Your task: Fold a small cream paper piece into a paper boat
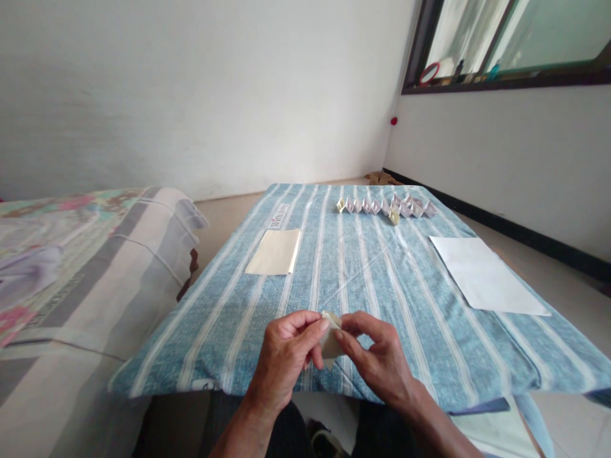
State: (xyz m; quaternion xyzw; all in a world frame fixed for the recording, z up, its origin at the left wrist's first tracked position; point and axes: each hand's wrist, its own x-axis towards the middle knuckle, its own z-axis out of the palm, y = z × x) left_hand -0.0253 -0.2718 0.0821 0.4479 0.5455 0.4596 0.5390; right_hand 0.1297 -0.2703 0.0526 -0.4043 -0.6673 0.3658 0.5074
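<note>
A small folded piece of cream paper (330, 346) is held up over the near edge of the cloth-covered table. My left hand (290, 350) pinches its left side between thumb and fingers. On the opposite side, my right hand (377, 353) grips the paper's upper right edge, thumb in front. The fingers cover part of the folds. Beyond my hands to the left lies a flat stack of cream paper sheets (274, 252). At the far right of the table, several folded paper pieces (372, 206) stand in a row.
A blue-and-white striped cloth (329, 280) covers the table. White paper (487, 273) lies flat near its right edge. A bed with a patterned cover (109, 254) stands to the left, across a gap of floor. Walls and a window (506, 44) enclose the far side.
</note>
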